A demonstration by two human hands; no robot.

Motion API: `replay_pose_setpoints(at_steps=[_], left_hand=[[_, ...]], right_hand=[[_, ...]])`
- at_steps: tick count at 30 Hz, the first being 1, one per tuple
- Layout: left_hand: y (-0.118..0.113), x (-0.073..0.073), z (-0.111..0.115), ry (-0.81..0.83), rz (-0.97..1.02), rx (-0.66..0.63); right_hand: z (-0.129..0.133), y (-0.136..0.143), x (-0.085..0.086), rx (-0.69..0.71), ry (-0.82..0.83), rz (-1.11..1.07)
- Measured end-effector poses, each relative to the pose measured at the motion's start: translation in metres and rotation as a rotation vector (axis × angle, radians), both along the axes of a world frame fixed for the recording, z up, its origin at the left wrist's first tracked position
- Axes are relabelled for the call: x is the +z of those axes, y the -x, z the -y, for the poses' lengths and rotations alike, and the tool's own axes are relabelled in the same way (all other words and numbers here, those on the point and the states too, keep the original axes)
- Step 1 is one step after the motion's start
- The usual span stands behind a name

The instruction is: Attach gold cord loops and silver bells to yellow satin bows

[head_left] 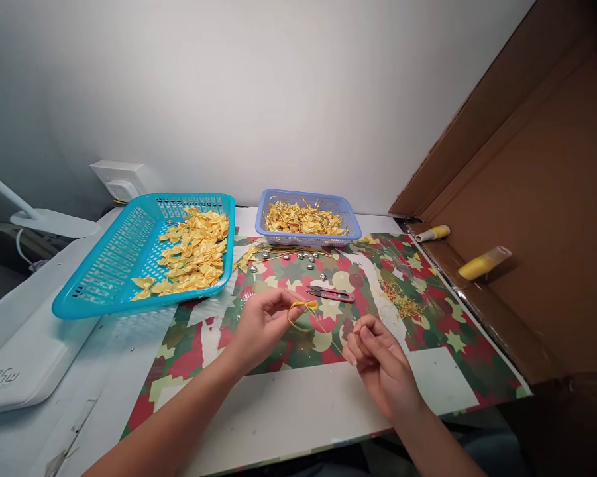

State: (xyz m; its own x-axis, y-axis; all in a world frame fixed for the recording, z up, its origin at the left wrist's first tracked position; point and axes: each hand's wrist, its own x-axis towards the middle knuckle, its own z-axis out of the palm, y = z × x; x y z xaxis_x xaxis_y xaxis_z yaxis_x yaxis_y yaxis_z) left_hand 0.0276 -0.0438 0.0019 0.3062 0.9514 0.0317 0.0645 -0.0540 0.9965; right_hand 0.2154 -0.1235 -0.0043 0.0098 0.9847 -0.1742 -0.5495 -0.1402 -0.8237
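Note:
Between the thumb and fingers of my left hand [266, 324] is a small yellow ribbon bow [308, 306] with a loop of gold cord [295, 321] hanging from it. A thin cord end runs from the bow toward my right hand [380, 358]. The right thumb and fingers are pinched together over that cord's end, which is mostly hidden. Just beyond the hands lie pink-handled thread snips [330, 294]. Several small silver bells [311, 267] are scattered behind the snips, near a bundle of gold cords [298, 251].
A turquoise basket [104, 255] with loose yellow bows stands at left. The blue-violet basket [308, 240] at the back holds bows with cords. Cord scraps [402, 301] lie at right, near a cardboard wall [537, 165] and two yellow tubes. A white power bank [24, 371] is at left.

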Motion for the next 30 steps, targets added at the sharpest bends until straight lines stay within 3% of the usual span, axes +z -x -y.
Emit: replay_pose_setpoints(at_steps=[4,7,9,12,17,21,25,30], left_hand=[[0.001,-0.006,0.002,-0.309,-0.227,-0.003],[-0.002,-0.009,0.004,-0.361,-0.265,0.010],[-0.005,-0.010,0.005,-0.239,-0.192,0.024],[-0.008,-0.010,0.003,0.105,0.049,0.061],[-0.008,-0.007,-0.002,0.505,0.413,0.057],[-0.007,-0.005,-0.001,0.595,0.551,-0.015],[-0.008,-0.003,0.004,0.603,0.614,-0.171],[-0.006,-0.001,0.006,0.552,0.574,-0.272]], right_hand=[[0.009,0.002,0.015,-0.035,0.010,-0.043],[0.012,0.004,0.025,-0.102,-0.017,-0.025],[0.012,0.005,0.028,-0.129,-0.034,-0.037],[0.009,0.010,0.027,-0.124,-0.036,-0.096],[0.004,0.015,0.012,-0.109,0.039,-0.143],[0.001,0.009,0.000,-0.123,0.074,-0.137],[-0.011,0.002,-0.004,-0.135,0.044,-0.094],[-0.033,0.010,-0.005,-0.030,0.055,0.018]])
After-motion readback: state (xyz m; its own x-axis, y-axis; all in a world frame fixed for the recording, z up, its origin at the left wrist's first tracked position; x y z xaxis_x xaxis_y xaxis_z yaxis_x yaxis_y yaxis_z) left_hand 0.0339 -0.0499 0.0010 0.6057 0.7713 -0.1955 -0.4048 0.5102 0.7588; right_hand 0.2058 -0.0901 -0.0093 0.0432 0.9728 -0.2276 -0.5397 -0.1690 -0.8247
